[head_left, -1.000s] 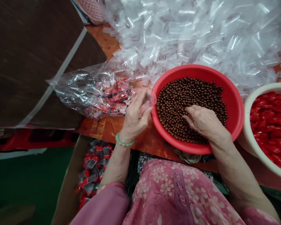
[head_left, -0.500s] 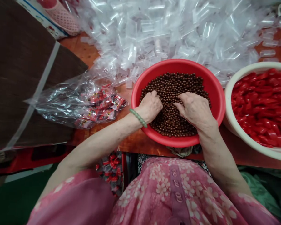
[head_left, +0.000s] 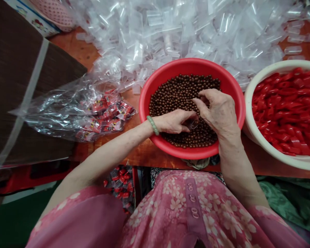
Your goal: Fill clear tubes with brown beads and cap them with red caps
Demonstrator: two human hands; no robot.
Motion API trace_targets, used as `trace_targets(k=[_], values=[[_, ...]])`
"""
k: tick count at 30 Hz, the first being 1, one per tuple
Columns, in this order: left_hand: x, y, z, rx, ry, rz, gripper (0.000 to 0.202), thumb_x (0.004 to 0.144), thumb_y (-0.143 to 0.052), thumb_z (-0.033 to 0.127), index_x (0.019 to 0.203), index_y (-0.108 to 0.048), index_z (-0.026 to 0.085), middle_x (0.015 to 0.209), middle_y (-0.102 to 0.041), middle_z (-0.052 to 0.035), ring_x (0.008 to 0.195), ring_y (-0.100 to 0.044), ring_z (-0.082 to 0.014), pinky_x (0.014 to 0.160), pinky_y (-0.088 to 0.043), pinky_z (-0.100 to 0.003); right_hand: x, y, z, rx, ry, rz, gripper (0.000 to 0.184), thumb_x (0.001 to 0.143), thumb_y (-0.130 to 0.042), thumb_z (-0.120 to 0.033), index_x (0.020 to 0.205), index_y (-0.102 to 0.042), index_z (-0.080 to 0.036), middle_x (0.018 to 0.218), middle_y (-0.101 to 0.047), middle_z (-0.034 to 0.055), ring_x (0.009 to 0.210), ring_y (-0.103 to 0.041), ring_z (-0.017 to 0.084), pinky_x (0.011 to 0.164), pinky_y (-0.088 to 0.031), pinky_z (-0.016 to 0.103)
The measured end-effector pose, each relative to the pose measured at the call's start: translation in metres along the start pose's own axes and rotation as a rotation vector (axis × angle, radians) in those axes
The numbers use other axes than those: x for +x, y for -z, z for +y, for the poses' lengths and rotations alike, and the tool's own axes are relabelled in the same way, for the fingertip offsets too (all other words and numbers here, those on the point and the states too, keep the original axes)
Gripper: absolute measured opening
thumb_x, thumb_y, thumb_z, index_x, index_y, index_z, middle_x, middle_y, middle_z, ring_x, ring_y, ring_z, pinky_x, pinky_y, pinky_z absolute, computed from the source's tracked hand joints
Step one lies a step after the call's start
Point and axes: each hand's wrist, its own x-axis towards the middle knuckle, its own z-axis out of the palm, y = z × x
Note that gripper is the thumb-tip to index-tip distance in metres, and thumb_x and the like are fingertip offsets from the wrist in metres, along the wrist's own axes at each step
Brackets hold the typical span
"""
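A red basin (head_left: 237, 103) holds a bed of small glossy brown balls (head_left: 181, 93). Over its near part, my left hand (head_left: 174, 121) is closed on a small clear plastic container (head_left: 194, 124) whose open end faces right; a brown ball or so shows at it. My right hand (head_left: 218, 108) hovers above the balls on the right, thumb and fingers curled towards each other. Whatever lies between those fingers is hidden. A green bead bracelet (head_left: 153, 125) circles my left wrist.
Many clear plastic containers (head_left: 155, 27) are heaped behind the basin. To the right stands a white tub (head_left: 263, 137) of red plastic pieces (head_left: 291, 113). A clear bag (head_left: 59, 106) with red packets (head_left: 103, 113) lies left, beside a dark brown box (head_left: 12, 82).
My left hand has turned and moved right and slightly down, bringing the clear container into sight. My right hand has lifted a little and curled its fingers. The view has shifted slightly.
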Motion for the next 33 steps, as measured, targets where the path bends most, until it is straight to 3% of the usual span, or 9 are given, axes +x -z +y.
trace_targets(k=[5,8,11,14,16,19,24,30,33], values=[[-0.015,0.006,0.016,-0.546,-0.052,0.097,0.034,0.082,-0.075,0.024,0.113,-0.065,0.016,0.115,-0.072,-0.0101,0.107,-0.068,-0.0211,0.098,-0.054,-0.037,-0.02,0.03,0.012,0.083,0.056,0.233,0.028,0.102,-0.056,-0.034,0.115,-0.073,-0.016,0.11,-0.078,0.0157,0.098,-0.072,0.026,0.092,-0.056,0.04],[-0.025,0.012,0.024,-0.625,-0.074,0.163,0.037,0.082,-0.078,0.028,0.116,-0.067,0.019,0.125,-0.07,-0.0113,0.117,-0.067,-0.0222,0.103,-0.052,-0.038,-0.035,0.058,0.047,-0.176,-0.062,0.367,0.028,0.1,-0.058,-0.033,0.113,-0.075,-0.016,0.106,-0.08,0.0149,0.096,-0.074,0.027,0.088,-0.054,0.039],[-0.031,0.017,0.022,-0.362,-0.05,0.236,0.032,0.087,-0.072,0.024,0.117,-0.064,0.018,0.119,-0.071,-0.0106,0.104,-0.068,-0.02,0.096,-0.054,-0.036,-0.04,0.076,0.097,-0.554,-0.278,0.022,0.027,0.097,-0.061,-0.036,0.111,-0.075,-0.019,0.104,-0.079,0.0201,0.086,-0.072,0.029,0.068,-0.045,0.04],[-0.03,0.019,0.019,0.29,0.138,0.223,0.026,0.087,-0.061,0.01,0.113,-0.065,0.013,0.109,-0.073,-0.0124,0.1,-0.067,-0.0231,0.094,-0.053,-0.039,-0.038,0.078,0.138,-0.656,-0.415,-0.396,0.017,0.087,-0.068,-0.039,0.089,-0.073,-0.023,0.084,-0.076,0.0175,0.062,-0.062,0.024,0.057,-0.035,0.037],[-0.026,0.017,0.019,0.654,0.286,0.187,0.029,0.086,-0.053,0.002,0.111,-0.067,0.009,0.109,-0.073,-0.0179,0.108,-0.066,-0.0296,0.093,-0.053,-0.042,-0.038,0.071,0.153,-0.613,-0.403,-0.532,0.01,0.083,-0.068,-0.031,0.081,-0.07,-0.022,0.078,-0.073,0.0157,0.055,-0.055,0.02,0.056,-0.034,0.036],[-0.016,0.011,0.023,0.893,0.371,0.067,0.035,0.09,-0.041,-0.001,0.105,-0.072,0.005,0.105,-0.074,-0.0231,0.107,-0.068,-0.0324,0.086,-0.054,-0.042,-0.039,0.059,0.159,-0.568,-0.367,-0.589,0.015,0.086,-0.058,-0.022,0.08,-0.07,-0.018,0.079,-0.072,0.0176,0.055,-0.055,0.018,0.058,-0.035,0.035],[0.006,-0.005,0.024,0.953,0.234,-0.148,0.037,0.091,-0.041,-0.001,0.093,-0.076,0.009,0.094,-0.078,-0.0181,0.09,-0.073,-0.0255,0.082,-0.054,-0.037,-0.038,0.051,0.155,-0.536,-0.336,-0.6,0.023,0.088,-0.051,-0.014,0.088,-0.074,-0.012,0.085,-0.073,0.0207,0.061,-0.058,0.019,0.061,-0.035,0.035],[0.022,-0.008,0.015,0.712,0.156,-0.208,0.027,0.084,-0.056,0.003,0.104,-0.073,0.009,0.103,-0.077,-0.0145,0.098,-0.073,-0.0234,0.087,-0.055,-0.031,-0.038,0.056,0.153,-0.516,-0.344,-0.61,0.02,0.09,-0.056,-0.02,0.087,-0.073,-0.011,0.08,-0.07,0.0192,0.057,-0.047,0.015,0.062,-0.033,0.035],[0.024,-0.004,0.013,0.471,0.125,-0.153,0.029,0.084,-0.063,0.008,0.112,-0.07,0.01,0.11,-0.076,-0.0122,0.102,-0.072,-0.0226,0.089,-0.054,-0.03,-0.04,0.06,0.157,-0.491,-0.328,-0.601,0.018,0.091,-0.056,-0.022,0.09,-0.071,-0.013,0.078,-0.068,0.0155,0.058,-0.043,0.015,0.063,-0.034,0.035]])
